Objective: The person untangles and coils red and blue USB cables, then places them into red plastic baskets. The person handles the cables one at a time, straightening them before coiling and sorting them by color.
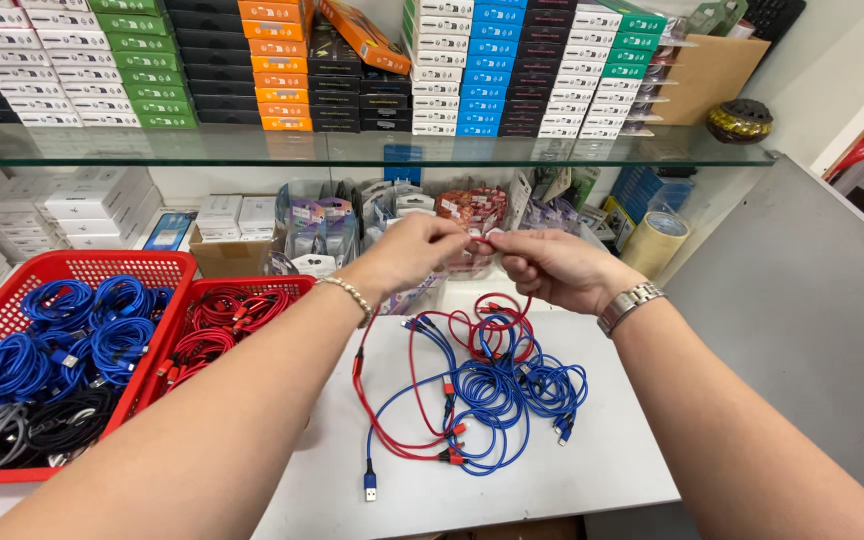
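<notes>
My left hand (414, 252) and my right hand (550, 266) meet above the white table (602, 460), both pinching the same red cable (384, 425) between fingertips. The cable hangs down from the hands and loops onto the table. Below lies a tangled pile of blue cables (500, 390) mixed with red ones. One blue cable ends in a plug (370, 487) near the table's front edge. A bead bracelet is on my left wrist, a metal watch on my right.
Two red baskets stand at the left: one (12, 310) with blue, grey and black cables, one (282, 285) with red cables. A glass shelf (352, 155) carries stacked small boxes. Packaged goods and a tape roll (654, 240) sit behind. A grey surface (812, 320) lies right.
</notes>
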